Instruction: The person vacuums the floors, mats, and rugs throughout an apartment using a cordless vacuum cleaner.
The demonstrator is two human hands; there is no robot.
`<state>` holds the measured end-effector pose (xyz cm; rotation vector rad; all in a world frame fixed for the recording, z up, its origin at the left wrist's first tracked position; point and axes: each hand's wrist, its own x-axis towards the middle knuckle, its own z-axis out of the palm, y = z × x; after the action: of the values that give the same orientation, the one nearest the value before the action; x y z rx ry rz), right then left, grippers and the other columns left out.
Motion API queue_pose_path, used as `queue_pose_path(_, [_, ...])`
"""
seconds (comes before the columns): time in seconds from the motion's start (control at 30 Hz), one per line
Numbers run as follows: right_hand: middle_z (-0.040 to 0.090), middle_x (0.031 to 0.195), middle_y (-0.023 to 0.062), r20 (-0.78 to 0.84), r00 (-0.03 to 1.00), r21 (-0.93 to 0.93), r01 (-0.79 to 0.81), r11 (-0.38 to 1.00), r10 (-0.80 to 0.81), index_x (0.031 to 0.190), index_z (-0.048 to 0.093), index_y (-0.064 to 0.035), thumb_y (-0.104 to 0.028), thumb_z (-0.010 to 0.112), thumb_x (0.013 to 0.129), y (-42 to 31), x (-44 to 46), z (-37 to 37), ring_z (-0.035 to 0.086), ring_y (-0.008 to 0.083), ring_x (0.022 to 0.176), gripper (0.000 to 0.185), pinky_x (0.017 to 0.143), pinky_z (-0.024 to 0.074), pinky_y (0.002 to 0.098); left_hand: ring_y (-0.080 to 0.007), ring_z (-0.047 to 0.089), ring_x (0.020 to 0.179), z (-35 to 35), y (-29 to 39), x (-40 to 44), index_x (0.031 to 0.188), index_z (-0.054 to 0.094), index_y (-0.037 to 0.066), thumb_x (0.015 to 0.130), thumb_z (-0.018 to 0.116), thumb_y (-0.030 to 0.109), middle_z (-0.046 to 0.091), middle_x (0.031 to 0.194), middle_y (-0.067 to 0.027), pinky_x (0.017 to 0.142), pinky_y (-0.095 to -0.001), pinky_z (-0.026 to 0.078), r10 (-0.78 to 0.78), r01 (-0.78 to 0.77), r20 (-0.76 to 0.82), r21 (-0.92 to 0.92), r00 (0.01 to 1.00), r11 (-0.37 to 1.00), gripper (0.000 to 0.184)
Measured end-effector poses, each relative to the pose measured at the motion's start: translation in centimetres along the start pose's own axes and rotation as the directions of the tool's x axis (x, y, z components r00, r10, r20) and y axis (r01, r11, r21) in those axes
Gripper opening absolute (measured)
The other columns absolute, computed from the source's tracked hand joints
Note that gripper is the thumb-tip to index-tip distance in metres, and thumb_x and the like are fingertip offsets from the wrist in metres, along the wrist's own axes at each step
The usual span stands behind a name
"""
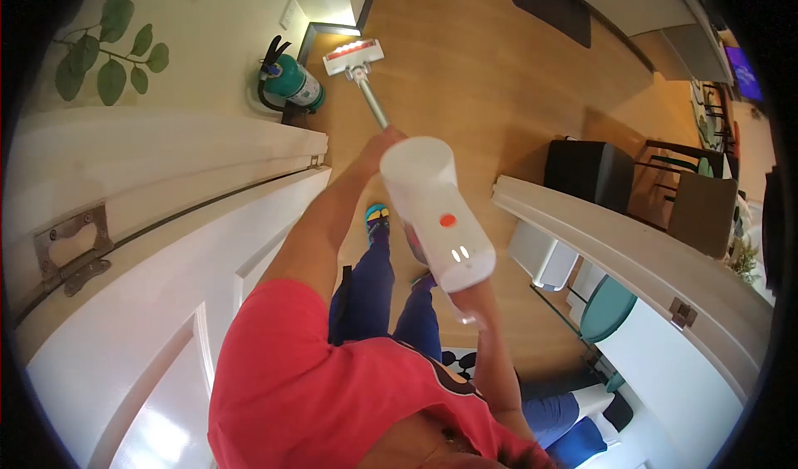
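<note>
- Near the extinguisher [293, 84], we seem mid-vacuuming.
- Left hand [385, 142]: fingers clamped on the tube [374, 106]. Right hand [475, 299]: we cannot tell.
- Next likely needs steering the vacuum head [353, 57].

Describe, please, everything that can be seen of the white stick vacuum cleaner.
The white stick vacuum cleaner has a rounded, plastic-looking body with a round orange dot and two bright marks. A slim, metallic-looking tube leads to a flat white floor head with a red strip and bright lights. The cleaner slants forward, its head on the brown floor beside a green fire extinguisher. The left hand holds the tube near the body; the right hand holds the rear end.
</note>
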<state>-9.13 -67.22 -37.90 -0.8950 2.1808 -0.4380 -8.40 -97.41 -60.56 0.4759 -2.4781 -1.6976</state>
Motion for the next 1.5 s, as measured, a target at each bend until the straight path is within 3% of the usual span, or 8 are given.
queue_pose_path(0.07, [0.056, 0.111, 0.0138, 0.036, 0.999, -0.058, -0.019, 0.998, 0.021, 0.111, 0.055, -0.0077, -0.017, 0.055, 0.080, 0.2, -3.1, -1.4, 0.051, 0.0321, 0.105, 0.032, 0.087, 0.0410, 0.0402, -0.0237, 0.055, 0.087, 1.7, 3.3, -2.2, 0.084, 0.061, 0.011, 0.078, 0.049, 0.015, 0.060, 0.083, -0.0058, 0.097, -0.0378, 0.032, 0.153, -0.175, 0.095, 0.310, 0.984, 0.935, 0.014])
queue_pose_path(0.4, [0.059, 0.088, 0.0099, -0.025, 0.993, -0.234, 0.104, 0.967, -0.113, 0.100, 0.056, -0.0064, -0.015, 0.058, 0.080, -6.5, -16.6, -12.9, 0.059, 0.0268, 0.079, 0.022, 0.067, 0.0460, 0.0384, -0.0332, 0.052, 0.094, 16.0, 12.1, -11.2, 0.091, 0.062, 0.014, 0.069, 0.061, 0.019, 0.060, 0.090, -0.0051, 0.095, -0.0512, 0.032, 0.167, -0.214, 0.263, 0.163, 0.950, 0.963, 0.022])
queue_pose_path(0.53, [0.054, 0.071, 0.0042, -0.072, 0.828, 0.633, -0.393, 0.667, 0.556, 0.098, 0.053, -0.0046, -0.018, 0.058, 0.084, -5.3, -21.2, -8.6, 0.054, 0.0132, 0.053, 0.019, 0.045, 0.0421, 0.0268, -0.0310, 0.051, 0.097, 17.2, 11.4, -11.2, 0.095, 0.062, 0.017, 0.067, 0.063, 0.017, 0.058, 0.092, -0.0036, 0.088, -0.0503, 0.037, 0.237, -0.341, 0.554, 0.091, 0.798, 0.936, 0.027])
queue_pose_path(0.63, [0.052, 0.063, 0.0030, -0.015, 0.715, 0.807, -0.404, 0.431, 0.699, 0.092, 0.054, -0.0025, -0.016, 0.060, 0.083, -6.8, -18.9, -7.1, 0.048, 0.0097, 0.047, 0.018, 0.042, 0.0385, 0.0252, -0.0290, 0.052, 0.096, 14.7, 11.7, -9.0, 0.095, 0.062, 0.018, 0.068, 0.062, 0.015, 0.057, 0.091, -0.0035, 0.085, -0.0506, 0.038, 0.174, -0.356, 0.575, 0.221, 0.799, 0.908, 0.027])
queue_pose_path(0.87, [0.050, 0.056, 0.0025, -0.107, 0.817, 0.841, -0.230, 0.490, 0.567, 0.087, 0.055, -0.0002, -0.016, 0.061, 0.082, -7.7, -9.4, -4.1, 0.047, 0.0114, 0.046, 0.018, 0.041, 0.0378, 0.0275, -0.0267, 0.052, 0.094, 9.5, 7.4, 0.7, 0.088, 0.060, 0.013, 0.069, 0.057, 0.007, 0.059, 0.093, -0.0063, 0.079, -0.0361, 0.043, 0.316, -0.396, 0.423, 0.114, 0.849, 0.911, 0.019])
queue_pose_path(0.97, [0.051, 0.058, 0.0030, -0.129, 0.817, 0.880, -0.167, 0.445, 0.562, 0.085, 0.054, 0.0006, -0.016, 0.061, 0.082, -8.3, -7.8, -4.1, 0.046, 0.0104, 0.045, 0.018, 0.041, 0.0372, 0.0259, -0.0265, 0.052, 0.092, 6.4, 12.5, 2.2, 0.083, 0.060, 0.012, 0.069, 0.057, 0.007, 0.059, 0.089, -0.0060, 0.078, -0.0371, 0.044, 0.011, -0.212, 0.533, 0.318, 0.846, 0.924, 0.015])
queue_pose_path(1.27, [0.047, 0.063, 0.0032, -0.184, 0.772, 0.937, -0.051, 0.347, 0.609, 0.089, 0.046, -0.0017, -0.017, 0.057, 0.087, -7.9, -4.7, -7.9, 0.045, 0.0115, 0.046, 0.019, 0.041, 0.0383, 0.0237, -0.0268, 0.054, 0.084, 9.9, 7.8, 7.4, 0.075, 0.061, 0.014, 0.072, 0.057, 0.012, 0.059, 0.083, -0.0053, 0.075, -0.0355, 0.045, 0.348, -0.484, 0.473, 0.202, 0.810, 0.852, 0.005])
queue_pose_path(1.5, [0.050, 0.059, 0.0055, -0.065, 0.805, 0.928, -0.168, 0.331, 0.590, 0.090, 0.049, -0.0002, -0.016, 0.056, 0.086, -3.3, 4.1, -14.5, 0.047, 0.0134, 0.045, 0.018, 0.041, 0.0385, 0.0270, -0.0245, 0.052, 0.085, 9.0, 8.7, 19.6, 0.087, 0.060, 0.011, 0.082, 0.048, 0.025, 0.057, 0.089, -0.0072, 0.075, -0.0351, 0.043, 0.138, -0.191, 0.478, 0.064, 0.867, 0.980, 0.019])
